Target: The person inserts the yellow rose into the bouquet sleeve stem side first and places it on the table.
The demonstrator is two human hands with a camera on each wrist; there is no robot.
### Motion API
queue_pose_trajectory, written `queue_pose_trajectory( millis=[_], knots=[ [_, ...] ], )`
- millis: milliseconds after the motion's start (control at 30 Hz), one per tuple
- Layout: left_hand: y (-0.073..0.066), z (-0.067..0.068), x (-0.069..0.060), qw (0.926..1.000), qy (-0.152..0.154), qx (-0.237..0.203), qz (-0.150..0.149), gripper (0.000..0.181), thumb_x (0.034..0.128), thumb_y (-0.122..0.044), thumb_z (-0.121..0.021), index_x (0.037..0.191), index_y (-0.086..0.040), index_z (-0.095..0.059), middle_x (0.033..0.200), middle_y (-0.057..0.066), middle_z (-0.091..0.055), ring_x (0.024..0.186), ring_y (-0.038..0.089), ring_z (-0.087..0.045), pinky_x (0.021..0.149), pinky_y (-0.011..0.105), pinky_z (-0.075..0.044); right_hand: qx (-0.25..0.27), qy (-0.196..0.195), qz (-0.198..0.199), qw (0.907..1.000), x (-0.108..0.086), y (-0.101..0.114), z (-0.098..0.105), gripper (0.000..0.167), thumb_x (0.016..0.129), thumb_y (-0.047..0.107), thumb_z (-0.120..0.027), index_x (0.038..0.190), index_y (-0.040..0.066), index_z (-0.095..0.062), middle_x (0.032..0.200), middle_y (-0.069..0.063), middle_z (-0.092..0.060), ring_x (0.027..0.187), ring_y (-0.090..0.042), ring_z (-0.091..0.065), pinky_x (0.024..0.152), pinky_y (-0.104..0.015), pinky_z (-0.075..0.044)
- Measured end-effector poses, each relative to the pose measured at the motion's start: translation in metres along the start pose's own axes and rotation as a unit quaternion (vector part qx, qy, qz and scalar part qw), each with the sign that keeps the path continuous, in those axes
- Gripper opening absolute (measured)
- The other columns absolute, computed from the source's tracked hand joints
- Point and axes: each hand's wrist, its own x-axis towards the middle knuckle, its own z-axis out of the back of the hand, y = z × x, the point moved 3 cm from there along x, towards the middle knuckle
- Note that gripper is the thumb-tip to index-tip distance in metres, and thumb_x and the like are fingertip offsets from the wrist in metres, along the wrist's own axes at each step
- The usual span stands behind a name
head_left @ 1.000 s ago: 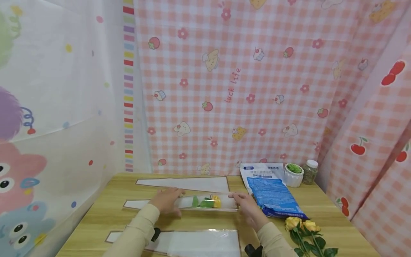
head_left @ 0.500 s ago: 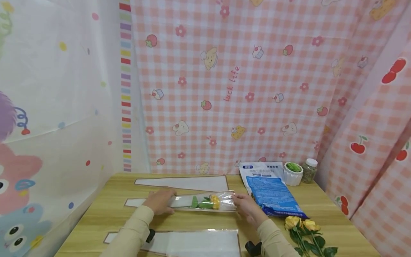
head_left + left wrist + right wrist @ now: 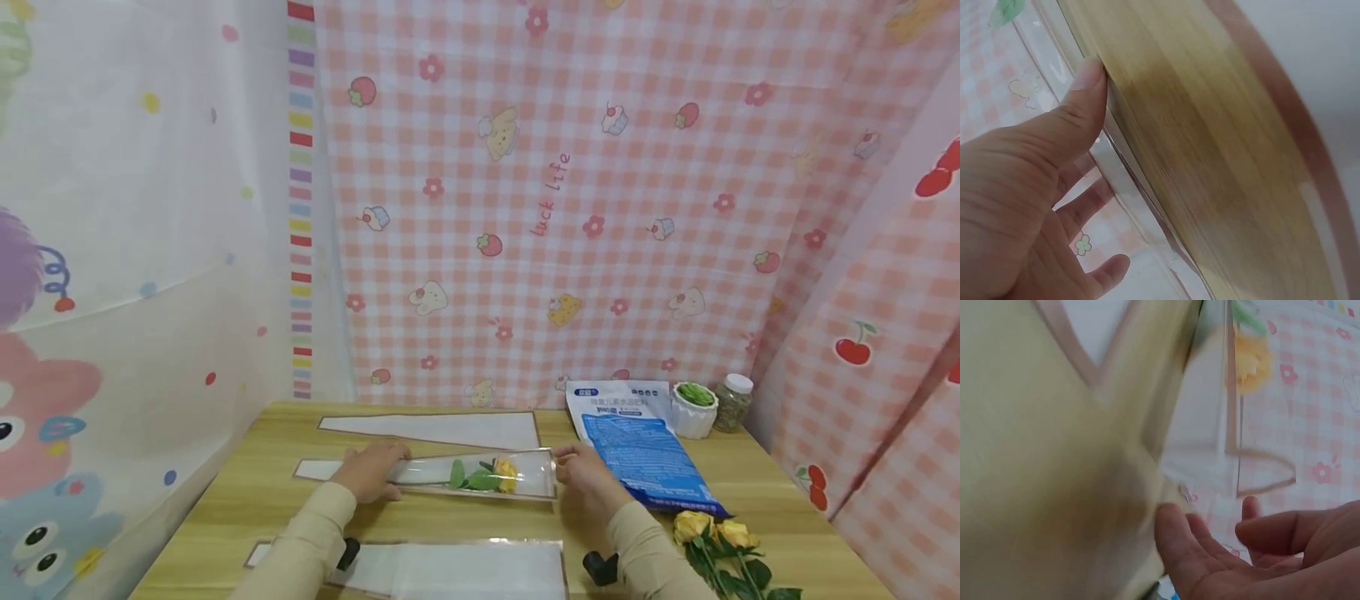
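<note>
A clear tapered flower sleeve with a brown edge lies across the table's middle, holding a yellow rose with green leaves. My left hand holds its narrow part; the left wrist view shows the thumb along the near edge and the fingers on the far side. By the wide end is my right hand. In the right wrist view its fingers are loosely bent and apart from the sleeve's mouth, with nothing between them. The rose's stem is hardly visible.
Another white tapered sleeve lies behind; more sleeves lie in front, partly under my left forearm. At right are a blue-and-white bag, a potted succulent, a lidded jar and loose yellow roses.
My left hand has slid slightly left along the sleeve. My right hand has let go of the wide end, which now lies flatter and smoother.
</note>
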Motion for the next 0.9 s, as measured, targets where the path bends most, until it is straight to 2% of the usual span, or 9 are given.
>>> queue_pose_trajectory(
  millis=[133, 267, 400, 467, 533, 633, 700, 800, 900],
  knots=[
    [0.002, -0.002, -0.001, 0.9998, -0.017, 0.006, -0.006, 0.058, 0.0755, -0.026, -0.089, 0.125, -0.015, -0.062, 0.135, 0.013, -0.061, 0.126, 0.037, -0.055, 0.099, 0.076, -0.033, -0.084, 0.033, 0.046, 0.9948, 0.024, 0.010, 0.004, 0.045, 0.081, -0.016, -0.049, 0.124, -0.011, -0.059, 0.127, -0.030, -0.057, 0.099, -0.034, -0.060, 0.071, -0.035, -0.052],
    [0.004, -0.002, -0.003, 0.9992, -0.032, 0.019, -0.012, 0.066, 0.0733, -0.027, -0.090, 0.132, -0.016, -0.061, 0.143, 0.010, -0.056, 0.131, 0.035, -0.051, 0.100, 0.076, -0.033, -0.153, 0.112, 0.089, 0.9778, 0.055, 0.008, 0.004, 0.049, 0.085, -0.013, -0.053, 0.133, -0.006, -0.061, 0.136, -0.033, -0.054, 0.109, -0.035, -0.061, 0.076, -0.038, -0.054],
    [-0.001, 0.003, -0.008, 0.9993, -0.025, 0.012, -0.025, 0.068, 0.0756, -0.024, -0.089, 0.137, -0.018, -0.060, 0.146, 0.009, -0.054, 0.135, 0.035, -0.048, 0.103, 0.076, -0.031, -0.155, 0.154, 0.112, 0.9693, 0.078, -0.003, 0.007, 0.046, 0.090, -0.010, -0.054, 0.136, -0.009, -0.057, 0.105, -0.026, -0.065, 0.079, -0.023, -0.062, 0.064, -0.035, -0.053],
    [-0.005, 0.005, -0.009, 0.9992, -0.018, 0.008, -0.035, 0.065, 0.0784, -0.025, -0.087, 0.138, -0.019, -0.060, 0.145, 0.009, -0.054, 0.135, 0.035, -0.048, 0.103, 0.075, -0.030, -0.170, 0.150, 0.121, 0.9665, 0.082, -0.006, 0.009, 0.045, 0.093, -0.007, -0.058, 0.138, -0.010, -0.055, 0.092, -0.020, -0.065, 0.064, -0.017, -0.054, 0.058, -0.032, -0.049],
    [-0.008, 0.006, -0.009, 0.9989, -0.012, 0.009, -0.045, 0.060, 0.0828, -0.028, -0.084, 0.138, -0.020, -0.060, 0.144, 0.009, -0.055, 0.135, 0.035, -0.048, 0.104, 0.074, -0.032, -0.219, 0.144, 0.150, 0.9532, 0.084, -0.006, 0.008, 0.041, 0.092, -0.007, -0.061, 0.134, -0.009, -0.060, 0.090, -0.017, -0.067, 0.067, -0.020, -0.057, 0.063, -0.034, -0.050],
    [-0.009, 0.007, -0.010, 0.9983, -0.009, 0.017, -0.054, 0.055, 0.0874, -0.035, -0.079, 0.137, -0.021, -0.062, 0.141, 0.008, -0.056, 0.131, 0.034, -0.051, 0.101, 0.072, -0.037, -0.295, 0.122, 0.188, 0.9289, 0.087, -0.004, 0.004, 0.032, 0.093, -0.005, -0.064, 0.124, -0.002, -0.071, 0.114, -0.021, -0.071, 0.098, -0.032, -0.068, 0.085, -0.042, -0.055],
    [-0.009, 0.006, -0.010, 0.9981, -0.010, 0.022, -0.058, 0.052, 0.0896, -0.039, -0.076, 0.137, -0.022, -0.063, 0.139, 0.008, -0.058, 0.129, 0.033, -0.053, 0.098, 0.070, -0.041, -0.316, 0.105, 0.195, 0.9225, 0.089, -0.004, 0.001, 0.026, 0.092, -0.006, -0.065, 0.113, 0.001, -0.076, 0.119, -0.020, -0.071, 0.116, -0.037, -0.063, 0.098, -0.048, -0.050],
    [-0.007, 0.003, -0.010, 0.9981, -0.006, 0.019, -0.058, 0.050, 0.0912, -0.040, -0.074, 0.136, -0.021, -0.064, 0.137, 0.009, -0.060, 0.125, 0.034, -0.056, 0.095, 0.068, -0.044, -0.310, 0.074, 0.176, 0.9314, 0.090, -0.004, -0.002, 0.014, 0.091, 0.000, -0.069, 0.101, 0.002, -0.080, 0.105, -0.017, -0.074, 0.103, -0.035, -0.067, 0.090, -0.048, -0.054],
    [-0.007, -0.001, -0.010, 0.9983, -0.001, 0.016, -0.056, 0.047, 0.0920, -0.039, -0.073, 0.134, -0.019, -0.065, 0.135, 0.011, -0.061, 0.123, 0.035, -0.057, 0.093, 0.069, -0.045, -0.264, 0.039, 0.156, 0.9511, 0.090, -0.004, -0.002, 0.010, 0.092, 0.005, -0.072, 0.095, -0.001, -0.079, 0.091, -0.012, -0.074, 0.082, -0.026, -0.067, 0.073, -0.040, -0.055]
  ],
)
